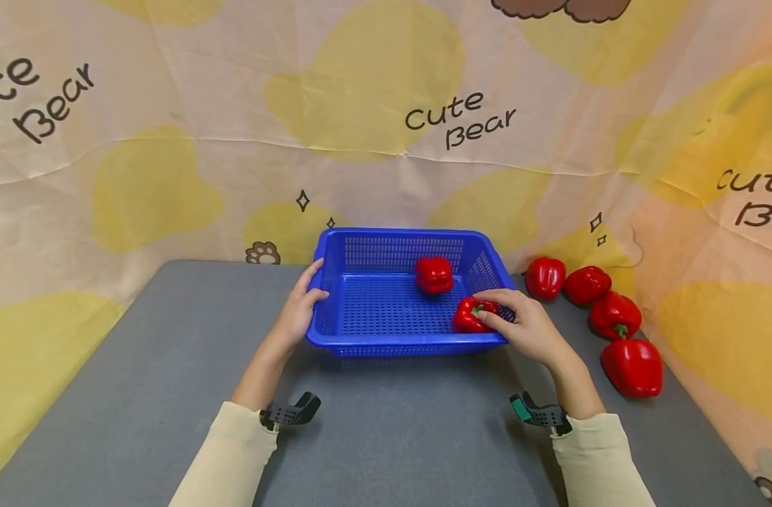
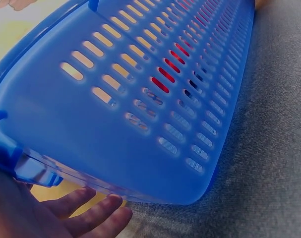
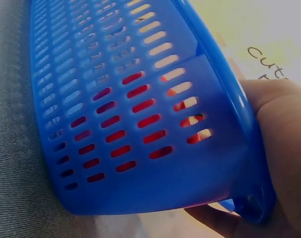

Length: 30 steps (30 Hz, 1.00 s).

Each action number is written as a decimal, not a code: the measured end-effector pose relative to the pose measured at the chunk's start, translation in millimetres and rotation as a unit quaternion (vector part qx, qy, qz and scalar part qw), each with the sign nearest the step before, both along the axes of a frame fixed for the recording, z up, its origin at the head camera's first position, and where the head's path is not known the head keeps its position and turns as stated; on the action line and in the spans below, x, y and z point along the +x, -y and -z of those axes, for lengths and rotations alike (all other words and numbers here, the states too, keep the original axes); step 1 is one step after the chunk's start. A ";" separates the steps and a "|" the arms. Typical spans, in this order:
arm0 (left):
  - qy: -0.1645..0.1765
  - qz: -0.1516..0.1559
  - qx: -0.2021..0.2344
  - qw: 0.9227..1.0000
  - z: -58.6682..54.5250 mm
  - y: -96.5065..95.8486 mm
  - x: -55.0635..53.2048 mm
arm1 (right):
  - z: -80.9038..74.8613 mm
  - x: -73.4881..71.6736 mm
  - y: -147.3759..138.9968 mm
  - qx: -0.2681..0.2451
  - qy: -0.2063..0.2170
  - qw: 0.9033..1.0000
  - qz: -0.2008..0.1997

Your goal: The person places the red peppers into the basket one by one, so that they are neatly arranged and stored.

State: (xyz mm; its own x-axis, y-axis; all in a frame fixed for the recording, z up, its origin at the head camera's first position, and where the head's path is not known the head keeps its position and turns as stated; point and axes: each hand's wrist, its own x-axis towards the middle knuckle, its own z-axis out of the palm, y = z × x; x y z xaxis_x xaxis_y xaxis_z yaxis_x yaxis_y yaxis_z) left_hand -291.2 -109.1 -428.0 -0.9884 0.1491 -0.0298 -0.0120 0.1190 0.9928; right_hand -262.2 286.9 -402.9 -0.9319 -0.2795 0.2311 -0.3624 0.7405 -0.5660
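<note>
Partly covered pepper (image 1: 465, 321), hands (image 1: 295, 313) (image 1: 530, 325) at blue basket (image 1: 399, 340), right grip unclear

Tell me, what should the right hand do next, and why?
Probably let the right hand ease off the nearer red bell pepper: it's already inside the blue slotted basket, the left hand holds the rim, and four more red bell peppers lie outside.

The patterned backdrop cloth (image 1: 373, 183) reads "cute Bear" (image 1: 462, 120) in full at centre, cut off at both sides.
</note>
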 end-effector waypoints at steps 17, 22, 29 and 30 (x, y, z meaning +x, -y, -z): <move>-0.001 0.000 0.006 1.000 0.8 1.9 -3.7 | -22.1 20.7 -36.9 0.002 -0.112 0.984 0.137; -0.005 -0.002 -0.002 1.000 -3.1 5.2 -3.3 | -16.4 24.3 -41.0 0.020 -0.107 0.976 0.188; 0.000 0.000 0.000 1.000 0.1 1.1 -2.1 | -0.4 43.7 -60.6 0.040 -0.092 0.957 0.273; 0.001 0.002 0.001 1.000 0.9 0.1 -1.8 | 4.0 47.7 -65.8 0.043 -0.091 0.953 0.284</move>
State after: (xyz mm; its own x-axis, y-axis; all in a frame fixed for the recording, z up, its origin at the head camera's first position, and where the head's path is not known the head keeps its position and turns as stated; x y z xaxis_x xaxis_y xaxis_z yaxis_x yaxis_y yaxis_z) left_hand -293.0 -109.2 -428.9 -0.9877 0.1530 -0.0309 -0.0129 0.1176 0.9930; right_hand -214.5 352.7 -406.9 -0.8848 0.2335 0.4031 0.0246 0.8875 -0.4602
